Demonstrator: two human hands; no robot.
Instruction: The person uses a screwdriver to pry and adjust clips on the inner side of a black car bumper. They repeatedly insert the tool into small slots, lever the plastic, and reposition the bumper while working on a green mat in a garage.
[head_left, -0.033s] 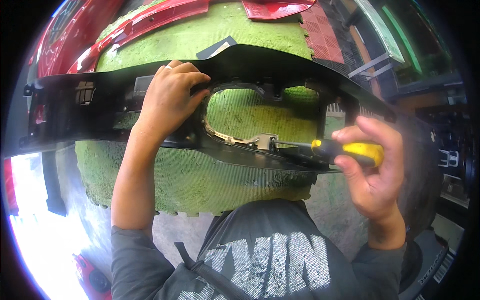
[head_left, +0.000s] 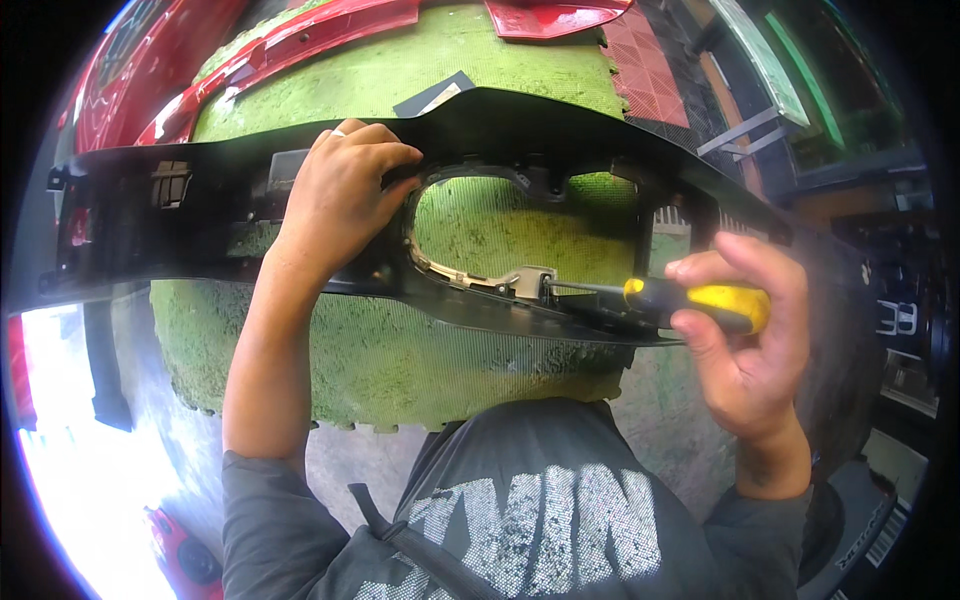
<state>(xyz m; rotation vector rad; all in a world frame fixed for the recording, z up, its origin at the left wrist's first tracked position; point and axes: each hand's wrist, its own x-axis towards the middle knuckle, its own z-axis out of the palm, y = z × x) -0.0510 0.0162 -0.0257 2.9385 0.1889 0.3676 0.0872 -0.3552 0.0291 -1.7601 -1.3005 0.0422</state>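
Observation:
A long black plastic bumper panel lies across a green mat. It has an oval opening in its middle. My left hand grips the panel at the upper left rim of that opening. My right hand holds a screwdriver with a yellow and black handle. The shaft points left, and its tip meets a small beige bracket on the lower rim of the opening.
Red car body parts lie past the mat at the top, with a red grid mat to their right. Dark clutter and a metal frame fill the right side. Bright concrete floor shows at lower left.

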